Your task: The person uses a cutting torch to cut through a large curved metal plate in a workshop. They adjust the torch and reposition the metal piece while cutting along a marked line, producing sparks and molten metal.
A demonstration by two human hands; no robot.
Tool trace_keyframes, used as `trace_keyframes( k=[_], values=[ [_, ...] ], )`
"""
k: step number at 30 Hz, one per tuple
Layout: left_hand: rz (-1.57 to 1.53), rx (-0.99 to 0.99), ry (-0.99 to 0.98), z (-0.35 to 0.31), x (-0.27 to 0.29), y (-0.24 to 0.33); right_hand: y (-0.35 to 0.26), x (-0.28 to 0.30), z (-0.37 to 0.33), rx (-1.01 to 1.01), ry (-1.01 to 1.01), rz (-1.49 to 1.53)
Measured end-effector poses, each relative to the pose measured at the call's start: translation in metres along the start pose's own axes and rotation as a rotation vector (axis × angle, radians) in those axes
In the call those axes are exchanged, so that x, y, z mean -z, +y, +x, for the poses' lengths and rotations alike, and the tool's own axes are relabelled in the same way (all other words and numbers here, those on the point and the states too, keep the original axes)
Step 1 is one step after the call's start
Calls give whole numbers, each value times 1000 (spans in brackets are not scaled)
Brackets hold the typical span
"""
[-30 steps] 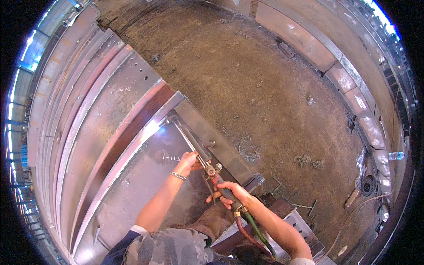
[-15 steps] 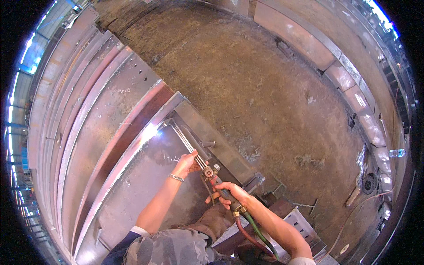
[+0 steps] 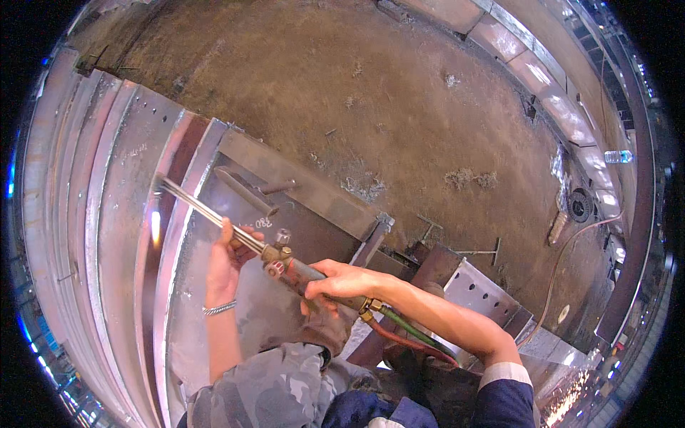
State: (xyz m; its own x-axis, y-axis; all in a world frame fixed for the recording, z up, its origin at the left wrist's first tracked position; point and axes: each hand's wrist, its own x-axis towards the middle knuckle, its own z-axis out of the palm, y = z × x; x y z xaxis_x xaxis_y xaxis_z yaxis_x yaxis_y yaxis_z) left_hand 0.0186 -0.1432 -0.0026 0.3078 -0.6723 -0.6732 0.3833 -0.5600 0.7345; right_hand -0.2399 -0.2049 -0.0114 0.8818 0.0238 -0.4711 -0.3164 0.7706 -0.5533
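Observation:
My right hand (image 3: 342, 284) is wrapped round the handle of a gas cutting torch (image 3: 202, 208). Nearer the front, the bent fingers of my left hand (image 3: 228, 255) hold its long metal tubes, just ahead of the brass valves. The torch slants up to the left, its head above a gap between steel beams. Below the head burns a short white-orange flame (image 3: 155, 227); whether it touches metal I cannot tell. Red and green hoses (image 3: 410, 324) run from the handle's back. Under my hands lies a steel beam (image 3: 264, 314) with a pale edge.
Several long steel beams (image 3: 118, 185) stand side by side at left. A hammer-shaped metal piece (image 3: 246, 192) lies beyond the torch. Brown dirt floor (image 3: 342, 107) spreads ahead. At right are a plastic bottle (image 3: 618, 156), an angle grinder (image 3: 571, 212) and sparks (image 3: 567, 399).
The torch has swung left and up from the beam edge, where a bright glow was, and its flame now shows below the head. Both hands moved with it; the view has shifted too.

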Motion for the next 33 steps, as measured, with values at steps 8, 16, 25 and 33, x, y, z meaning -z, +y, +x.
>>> trace_keyframes(
  k=[8,16,25,33],
  values=[
    [-111,-361,3,-69,-22,64,-46,-35,-31,100,-177,-225],
    [9,-626,-408,-68,-100,138,-105,-45,-122,117,123,-385],
    [540,-851,-535,-44,-189,132,-88,-27,-239,228,672,-343],
    [418,-630,499,39,-71,94,-21,22,-310,202,1166,-474]
  ],
)
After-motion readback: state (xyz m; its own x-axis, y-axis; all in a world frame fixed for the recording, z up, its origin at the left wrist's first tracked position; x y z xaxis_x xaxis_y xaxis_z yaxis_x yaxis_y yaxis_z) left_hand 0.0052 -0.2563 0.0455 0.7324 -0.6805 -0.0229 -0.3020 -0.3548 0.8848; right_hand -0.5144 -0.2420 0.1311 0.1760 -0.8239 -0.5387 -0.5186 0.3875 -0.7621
